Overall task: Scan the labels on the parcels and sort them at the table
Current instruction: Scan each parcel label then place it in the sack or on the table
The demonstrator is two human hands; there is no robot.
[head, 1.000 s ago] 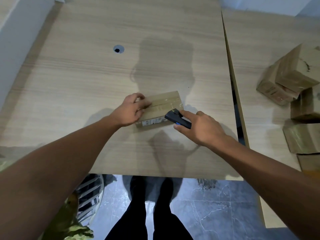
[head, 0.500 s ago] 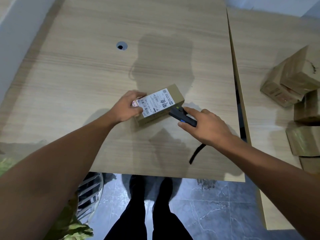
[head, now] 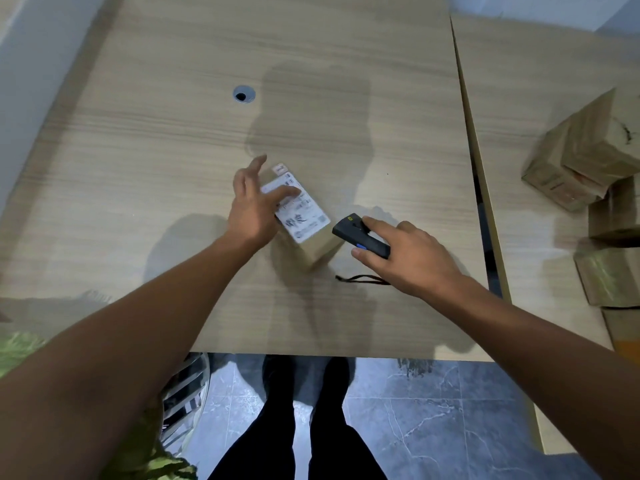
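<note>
Wooden table (head: 173,150) is carrying the parcel (head: 320,245) label-up, its long axis running away and leftward from the right hand (head: 412,258), which is gripping the scanner (head: 349,230) just beside its near end. The left hand (head: 251,206), fingers spread, is touching its far half.

Round grey-rimmed cable hole (head: 243,95) set in the light wood-grain worktop (head: 173,150), toward its far left. Plain white wall (head: 41,57) along the worktop's left side. Narrow dark gap (head: 485,216) running down its right side. Below the near edge, blue-grey marbled floor tiles (head: 433,420) with thin pale veins. At lower left over those tiles, white metal wire rack (head: 183,393), only partly in view. Just beside it, in the bottom left corner, green mottled material (head: 152,459), too blurred to identify. Pair of black trouser legs (head: 277,427) standing on the tiles, close to the near edge.
</note>
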